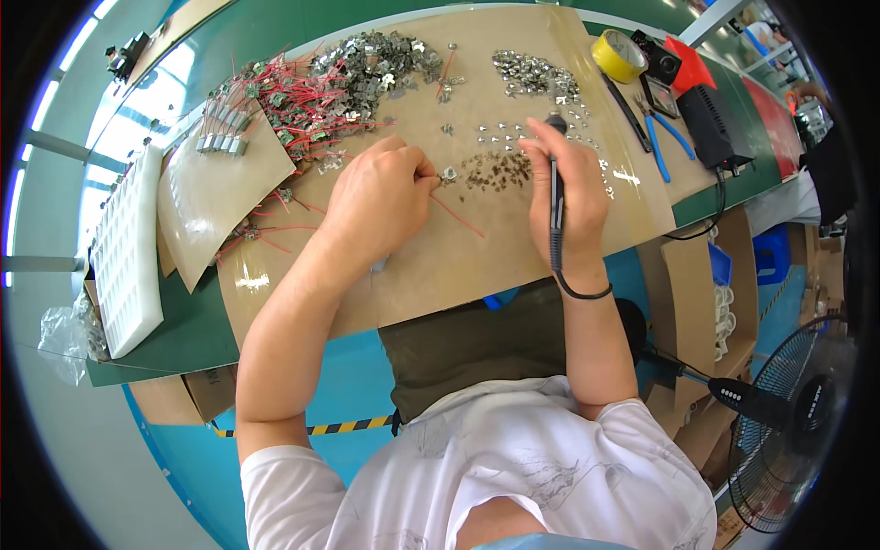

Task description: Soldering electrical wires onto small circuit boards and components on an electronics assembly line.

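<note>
My left hand (pixel 385 188) is closed, thumb and fingertips pinching a small silver metal part (pixel 448 174) over the brown board. A red wire (pixel 463 218) trails from beneath those fingertips. In my right hand (pixel 576 197) is a slim black corded pen-shaped tool (pixel 556 206), held roughly upright; its exact kind is unclear. Its cord (pixel 587 295) loops past my wrist. Between the hands lies a scatter of tiny brown pieces (pixel 495 172). Rows of small silver pieces (pixel 500 137) sit just beyond them.
A heap of metal parts with red wires (pixel 321 87) covers the far left. More silver parts (pixel 541 75) lie far right, near yellow tape (pixel 619 55), blue-handled pliers (pixel 662 147) and a black box (pixel 715 124). A white compartment tray (pixel 128 247) leans left; a fan (pixel 788 412) stands right.
</note>
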{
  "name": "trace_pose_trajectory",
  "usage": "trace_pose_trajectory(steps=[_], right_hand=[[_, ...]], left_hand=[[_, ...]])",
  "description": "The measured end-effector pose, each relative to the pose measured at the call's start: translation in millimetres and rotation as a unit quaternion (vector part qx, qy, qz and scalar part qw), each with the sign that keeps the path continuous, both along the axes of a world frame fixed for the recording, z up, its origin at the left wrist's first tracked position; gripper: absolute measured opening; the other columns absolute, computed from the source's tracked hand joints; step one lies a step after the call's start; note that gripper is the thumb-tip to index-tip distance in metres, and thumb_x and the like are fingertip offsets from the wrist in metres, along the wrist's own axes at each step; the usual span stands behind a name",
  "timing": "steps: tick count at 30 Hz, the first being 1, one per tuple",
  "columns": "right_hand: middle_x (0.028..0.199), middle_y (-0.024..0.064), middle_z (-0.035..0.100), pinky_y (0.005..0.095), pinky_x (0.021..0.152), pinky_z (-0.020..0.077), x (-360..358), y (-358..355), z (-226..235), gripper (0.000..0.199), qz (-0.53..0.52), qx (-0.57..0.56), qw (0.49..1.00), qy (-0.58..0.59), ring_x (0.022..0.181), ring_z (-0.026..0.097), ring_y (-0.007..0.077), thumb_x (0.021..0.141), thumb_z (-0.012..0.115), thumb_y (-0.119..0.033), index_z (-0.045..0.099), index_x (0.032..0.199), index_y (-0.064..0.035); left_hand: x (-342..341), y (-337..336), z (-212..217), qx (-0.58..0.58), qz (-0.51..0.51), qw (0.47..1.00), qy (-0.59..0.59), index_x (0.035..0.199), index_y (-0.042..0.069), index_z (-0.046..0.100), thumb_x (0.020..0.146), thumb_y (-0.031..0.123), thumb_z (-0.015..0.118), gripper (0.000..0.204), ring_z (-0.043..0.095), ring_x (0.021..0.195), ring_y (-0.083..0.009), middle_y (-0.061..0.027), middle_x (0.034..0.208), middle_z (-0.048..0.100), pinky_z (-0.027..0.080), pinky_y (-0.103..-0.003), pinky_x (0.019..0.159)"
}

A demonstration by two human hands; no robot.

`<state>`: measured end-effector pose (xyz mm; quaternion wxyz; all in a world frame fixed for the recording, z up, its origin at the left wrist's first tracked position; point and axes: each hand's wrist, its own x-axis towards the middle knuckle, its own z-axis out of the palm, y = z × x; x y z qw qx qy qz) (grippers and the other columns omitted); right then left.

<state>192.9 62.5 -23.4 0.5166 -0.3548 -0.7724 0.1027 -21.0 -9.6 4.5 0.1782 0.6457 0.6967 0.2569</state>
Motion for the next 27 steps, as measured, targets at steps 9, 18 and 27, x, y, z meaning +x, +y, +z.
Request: trace_pose_trajectory(steps=[9,18,27], right_hand=[[0.095,0.0094,0.075,0.0410,0.087,0.0553,-0.2,2.8,-3.8,0.038,0.035,0.064,0.987,-0.146,0.098,0.065,0.0322,0.087,0.076,0.005,0.074,0.123,-0.0077],[0.096,0.0061,0.077,0.0387,0.081,0.0561,1.9,-3.1,1.5,0.041,0.104,0.043,0.988,-0.109,0.092,0.066,0.0298,0.081,0.077,0.010,0.075,0.118,-0.0064],[0.092,0.0069,0.076,0.0383,0.080,0.0562,0.7,-2.6,2.5,0.041,0.098,0.047,0.989,-0.102,0.091,0.067,0.0298,0.080,0.079,0.009,0.076,0.118,-0.0068]], left_hand=[[0.3,-0.8,1.5,0.011,-0.005,1.000,-0.003,0.091,0.003,0.077,0.090,0.012,0.073,0.011,0.070,0.094,-0.0386,-0.0177,0.098,0.071,0.056,-0.048,0.085],[-0.3,0.0,-0.1,0.012,-0.003,1.000,0.003,0.092,0.003,0.077,0.089,0.012,0.074,0.010,0.071,0.094,-0.0382,-0.0172,0.098,0.071,0.056,-0.048,0.085],[-1.7,-0.5,-0.8,0.004,-0.007,1.000,0.003,0.093,0.003,0.077,0.090,0.013,0.074,0.011,0.070,0.096,-0.0377,-0.0167,0.099,0.071,0.056,-0.048,0.086]])
